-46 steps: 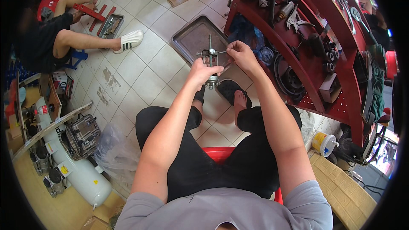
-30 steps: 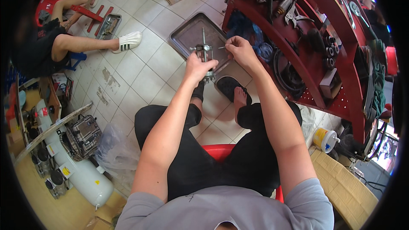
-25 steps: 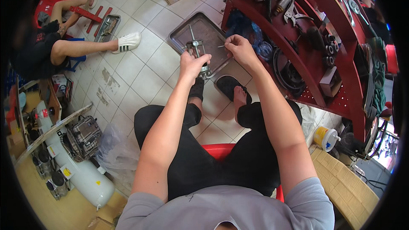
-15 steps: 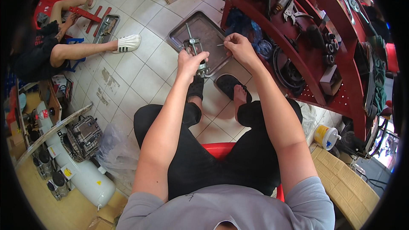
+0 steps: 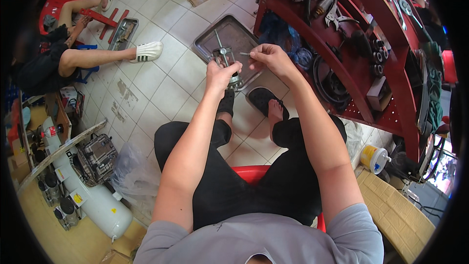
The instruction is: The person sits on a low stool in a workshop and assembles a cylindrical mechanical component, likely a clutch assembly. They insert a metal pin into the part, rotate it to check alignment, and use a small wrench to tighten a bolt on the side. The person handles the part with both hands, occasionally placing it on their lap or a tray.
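Observation:
My left hand (image 5: 221,74) is wrapped round a metal puller-like tool (image 5: 223,52) with a long threaded rod sticking up and away from me. Its lower end, a round metal part (image 5: 235,82), shows beside my fingers. Between thumb and fingertips, my right hand (image 5: 269,58) pinches a small thin metal pin (image 5: 245,54) that points left toward the tool, apart from it. Both hands are above the near part of a grey metal tray (image 5: 200,45) on the tiled floor. What my left palm covers is hidden.
A red tool rack (image 5: 337,63) with pliers and rings stands close on the right. At the left sits another person, whose white shoe (image 5: 149,52) is on the floor by a smaller tray (image 5: 122,34). A white tank (image 5: 97,203) lies lower left, near a plastic bag (image 5: 132,171).
My right hand has moved left and slightly nearer to me, bringing the pin closer to the tool. The left hand and tool have shifted only slightly.

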Available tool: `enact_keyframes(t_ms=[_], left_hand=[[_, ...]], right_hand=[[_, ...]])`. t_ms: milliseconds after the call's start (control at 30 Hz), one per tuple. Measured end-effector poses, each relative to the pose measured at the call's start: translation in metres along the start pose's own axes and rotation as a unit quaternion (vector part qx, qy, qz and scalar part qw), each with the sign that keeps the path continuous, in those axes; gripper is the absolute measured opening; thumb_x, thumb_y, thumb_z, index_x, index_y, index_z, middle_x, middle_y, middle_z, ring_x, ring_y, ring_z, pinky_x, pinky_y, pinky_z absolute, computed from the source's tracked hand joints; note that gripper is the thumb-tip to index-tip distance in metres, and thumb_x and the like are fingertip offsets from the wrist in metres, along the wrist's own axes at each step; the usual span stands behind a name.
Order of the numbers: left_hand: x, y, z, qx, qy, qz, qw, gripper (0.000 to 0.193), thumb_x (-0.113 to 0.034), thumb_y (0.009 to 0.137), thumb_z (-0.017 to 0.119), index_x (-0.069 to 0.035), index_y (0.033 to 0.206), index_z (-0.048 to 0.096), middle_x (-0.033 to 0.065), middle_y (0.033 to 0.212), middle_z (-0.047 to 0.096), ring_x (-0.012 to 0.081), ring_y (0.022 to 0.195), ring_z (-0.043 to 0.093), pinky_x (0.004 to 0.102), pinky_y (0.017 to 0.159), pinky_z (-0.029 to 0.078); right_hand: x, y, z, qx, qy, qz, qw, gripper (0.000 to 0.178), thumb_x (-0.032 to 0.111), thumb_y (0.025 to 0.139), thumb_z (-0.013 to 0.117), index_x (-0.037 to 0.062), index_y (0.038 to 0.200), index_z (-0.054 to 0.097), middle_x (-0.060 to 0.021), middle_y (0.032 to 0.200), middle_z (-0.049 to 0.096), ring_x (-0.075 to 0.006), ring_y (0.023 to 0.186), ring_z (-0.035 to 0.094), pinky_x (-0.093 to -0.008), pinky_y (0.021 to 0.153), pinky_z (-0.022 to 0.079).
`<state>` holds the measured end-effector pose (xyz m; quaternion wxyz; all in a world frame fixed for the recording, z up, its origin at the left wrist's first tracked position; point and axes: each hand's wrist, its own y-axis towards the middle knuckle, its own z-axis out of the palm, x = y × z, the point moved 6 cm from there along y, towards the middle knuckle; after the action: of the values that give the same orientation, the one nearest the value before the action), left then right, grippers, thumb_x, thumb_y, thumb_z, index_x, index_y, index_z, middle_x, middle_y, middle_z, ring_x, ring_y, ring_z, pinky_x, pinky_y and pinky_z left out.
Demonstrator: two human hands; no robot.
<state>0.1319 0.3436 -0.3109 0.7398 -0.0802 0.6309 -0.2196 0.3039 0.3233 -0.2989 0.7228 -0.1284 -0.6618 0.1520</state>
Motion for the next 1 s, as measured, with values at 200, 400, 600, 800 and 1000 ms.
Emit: enact_keyframes(t_ms=[200,400,600,800,1000], left_hand=[[0.001,0.0,0.011,0.052,-0.08,0.031,0.995,0.028,-0.004,0.071,0.071,0.002,0.092,0.054,0.0123,0.089,0.065,0.0158,0.072,0.063,0.0277,0.066,0.051],[0.004,0.001,0.009,0.079,-0.089,-0.015,0.993,0.022,-0.003,0.078,0.066,0.004,0.098,0.059,0.013,0.095,0.066,0.0159,0.075,0.064,0.0286,0.068,0.053],[0.001,0.0,0.004,0.052,-0.078,0.016,0.995,0.026,-0.004,0.079,0.066,0.004,0.103,0.06,0.0132,0.097,0.066,0.0151,0.076,0.063,0.0288,0.066,0.052],[-0.002,0.001,0.011,0.11,-0.097,0.045,0.988,0.025,-0.005,0.078,0.066,0.003,0.101,0.06,0.0098,0.091,0.065,0.0146,0.077,0.062,0.0292,0.066,0.052],[-0.002,-0.003,0.01,0.086,-0.092,0.018,0.992,0.033,-0.007,0.077,0.068,0.002,0.107,0.056,0.0089,0.094,0.063,0.0164,0.078,0.062,0.0302,0.067,0.052]], right_hand=[[0.001,-0.003,0.007,0.027,0.054,0.02,0.998,0.016,0.019,0.089,0.062,0.0028,0.092,0.062,-0.0036,0.083,0.066,-0.0101,0.072,0.064,-0.0242,0.064,0.05],[0.0,-0.004,0.014,0.068,0.072,0.015,0.995,0.017,0.016,0.091,0.059,0.001,0.1,0.061,-0.0047,0.089,0.066,-0.0121,0.077,0.062,-0.025,0.072,0.05],[0.001,-0.003,0.012,0.046,-0.046,-0.002,0.998,0.016,0.019,0.088,0.062,0.003,0.09,0.063,-0.0026,0.081,0.067,-0.0082,0.071,0.062,-0.022,0.061,0.047],[-0.001,0.001,0.01,0.056,0.014,-0.02,0.998,0.015,0.019,0.089,0.062,0.0033,0.087,0.062,-0.0021,0.079,0.066,-0.0082,0.067,0.061,-0.0212,0.059,0.046],[0.005,-0.002,0.007,-0.009,0.047,-0.044,0.998,0.014,0.015,0.088,0.062,0.0014,0.088,0.061,-0.0041,0.08,0.064,-0.0109,0.068,0.063,-0.0226,0.06,0.047]])
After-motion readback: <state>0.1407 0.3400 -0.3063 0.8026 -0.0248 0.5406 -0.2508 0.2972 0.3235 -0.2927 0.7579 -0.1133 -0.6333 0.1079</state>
